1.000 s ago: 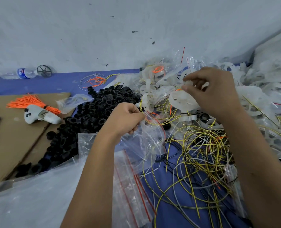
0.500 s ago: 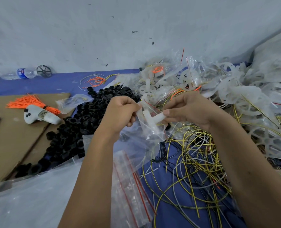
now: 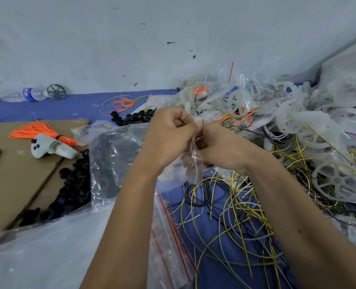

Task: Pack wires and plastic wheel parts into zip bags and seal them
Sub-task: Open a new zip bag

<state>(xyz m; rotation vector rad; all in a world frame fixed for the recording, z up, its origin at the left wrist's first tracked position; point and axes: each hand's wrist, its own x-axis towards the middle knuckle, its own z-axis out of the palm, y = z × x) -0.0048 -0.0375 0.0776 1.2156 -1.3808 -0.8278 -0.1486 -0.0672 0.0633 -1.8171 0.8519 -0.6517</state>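
Both hands, left hand (image 3: 168, 138) and right hand (image 3: 220, 147), pinch the top of a clear zip bag (image 3: 191, 163), which hangs down (maybe filled) over loose wires (image 3: 235, 205).

The curled fingers of the left hand (image 3: 170, 138) and right hand (image 3: 220, 147) are hiding the mouth of the small clear zip bag (image 3: 191, 163), whose contents are blurring beyond telling. The large clear plastic sheet (image 3: 114, 155) is veiling the black plastic rings (image 3: 72, 184). Both forearms are running off the bottom edge.
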